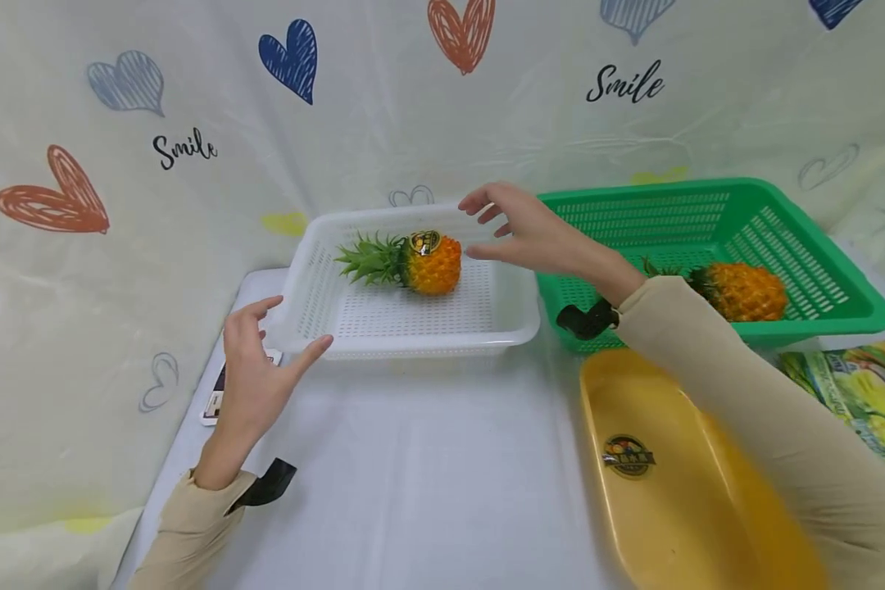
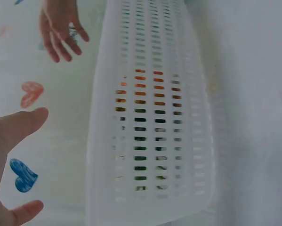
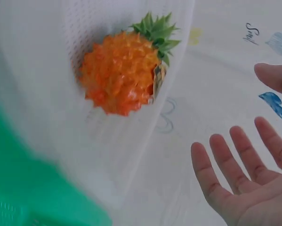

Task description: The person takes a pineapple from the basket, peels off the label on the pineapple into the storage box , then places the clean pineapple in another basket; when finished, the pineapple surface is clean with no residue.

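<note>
A small pineapple (image 1: 433, 266) with a green crown and a black-and-gold sticker lies on its side in the white slotted basket (image 1: 413, 340). Above the basket's right part my right hand (image 1: 527, 229) hovers, fingers loosely bent, holding nothing. Just off the basket's near left corner is my left hand (image 1: 254, 373), thumb and fingers spread apart with nothing in between. Through the slots of the white basket (image 2: 202, 141), the left wrist view shows bits of orange and green. Seen from the right wrist, the pineapple (image 3: 122, 73) shows its orange bumpy end.
A green basket (image 1: 796, 328) holding a second pineapple (image 1: 745, 291) stands to the right, partly behind my right arm. In front of it lies a yellow tray (image 1: 656, 524). A printed fruit bag (image 1: 870, 393) is at the far right. A phone-like object (image 1: 214, 406) lies behind my left hand.
</note>
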`<act>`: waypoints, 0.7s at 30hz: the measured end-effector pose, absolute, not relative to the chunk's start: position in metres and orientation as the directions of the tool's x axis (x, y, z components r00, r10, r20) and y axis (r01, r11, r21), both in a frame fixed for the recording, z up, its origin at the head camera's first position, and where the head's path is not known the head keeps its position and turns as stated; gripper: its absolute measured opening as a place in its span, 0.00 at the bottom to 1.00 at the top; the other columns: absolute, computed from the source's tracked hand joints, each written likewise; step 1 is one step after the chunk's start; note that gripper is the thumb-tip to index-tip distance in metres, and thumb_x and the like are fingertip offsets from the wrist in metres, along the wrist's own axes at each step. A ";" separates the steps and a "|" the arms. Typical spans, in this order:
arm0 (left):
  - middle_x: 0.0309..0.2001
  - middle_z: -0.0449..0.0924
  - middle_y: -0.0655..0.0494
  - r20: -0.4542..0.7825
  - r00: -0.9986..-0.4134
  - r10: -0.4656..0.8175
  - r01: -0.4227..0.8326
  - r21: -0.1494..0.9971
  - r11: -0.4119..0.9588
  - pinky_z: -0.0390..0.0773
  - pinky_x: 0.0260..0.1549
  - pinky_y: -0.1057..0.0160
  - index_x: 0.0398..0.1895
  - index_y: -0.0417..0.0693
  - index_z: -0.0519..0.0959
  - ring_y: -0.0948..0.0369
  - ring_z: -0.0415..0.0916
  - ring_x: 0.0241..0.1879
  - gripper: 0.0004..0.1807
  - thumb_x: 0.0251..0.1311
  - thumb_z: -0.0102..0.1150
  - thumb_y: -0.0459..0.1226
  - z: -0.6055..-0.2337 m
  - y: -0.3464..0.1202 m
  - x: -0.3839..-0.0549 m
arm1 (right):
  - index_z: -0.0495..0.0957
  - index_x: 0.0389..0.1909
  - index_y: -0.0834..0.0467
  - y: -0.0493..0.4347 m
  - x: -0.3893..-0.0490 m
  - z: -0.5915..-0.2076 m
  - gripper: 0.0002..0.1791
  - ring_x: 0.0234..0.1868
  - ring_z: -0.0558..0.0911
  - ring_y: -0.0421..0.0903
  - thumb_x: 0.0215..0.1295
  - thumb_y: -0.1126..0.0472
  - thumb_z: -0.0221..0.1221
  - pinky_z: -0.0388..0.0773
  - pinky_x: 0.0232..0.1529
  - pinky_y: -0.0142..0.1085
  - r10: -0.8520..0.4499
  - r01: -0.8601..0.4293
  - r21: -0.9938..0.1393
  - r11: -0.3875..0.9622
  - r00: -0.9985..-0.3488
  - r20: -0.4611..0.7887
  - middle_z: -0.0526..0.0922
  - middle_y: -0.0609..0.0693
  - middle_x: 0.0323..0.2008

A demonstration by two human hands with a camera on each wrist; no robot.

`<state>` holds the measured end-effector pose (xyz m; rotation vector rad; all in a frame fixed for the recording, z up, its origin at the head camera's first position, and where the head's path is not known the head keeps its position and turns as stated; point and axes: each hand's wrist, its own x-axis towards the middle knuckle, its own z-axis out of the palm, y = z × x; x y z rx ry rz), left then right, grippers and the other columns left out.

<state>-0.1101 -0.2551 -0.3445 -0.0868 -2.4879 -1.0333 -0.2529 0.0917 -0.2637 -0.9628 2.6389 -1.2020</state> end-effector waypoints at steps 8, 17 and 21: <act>0.71 0.54 0.36 0.220 -0.942 -0.254 0.007 0.770 0.638 0.61 0.65 0.43 0.80 0.42 0.54 0.44 0.56 0.68 0.56 0.56 0.79 0.50 -0.368 -0.264 -0.125 | 0.65 0.72 0.64 0.049 -0.281 -0.282 0.36 0.68 0.69 0.57 0.68 0.62 0.70 0.70 0.69 0.49 -0.509 -0.361 -0.761 0.538 -0.859 0.048 0.67 0.61 0.70; 0.78 0.53 0.43 0.022 -0.972 -0.234 -0.072 0.920 0.385 0.70 0.62 0.51 0.85 0.52 0.41 0.49 0.66 0.67 0.59 0.63 0.74 0.46 -0.381 -0.270 -0.135 | 0.60 0.76 0.64 0.027 -0.299 -0.302 0.46 0.71 0.66 0.59 0.64 0.59 0.74 0.66 0.72 0.48 -0.453 -0.267 -0.710 0.652 -0.888 -0.083 0.61 0.64 0.73; 0.77 0.57 0.44 -0.004 -0.974 -0.226 -0.084 0.934 0.347 0.72 0.57 0.57 0.85 0.58 0.39 0.48 0.71 0.63 0.58 0.64 0.73 0.46 -0.382 -0.269 -0.135 | 0.58 0.78 0.65 0.020 -0.308 -0.312 0.50 0.72 0.65 0.59 0.62 0.57 0.75 0.64 0.74 0.47 -0.433 -0.227 -0.667 0.710 -0.888 -0.158 0.59 0.65 0.74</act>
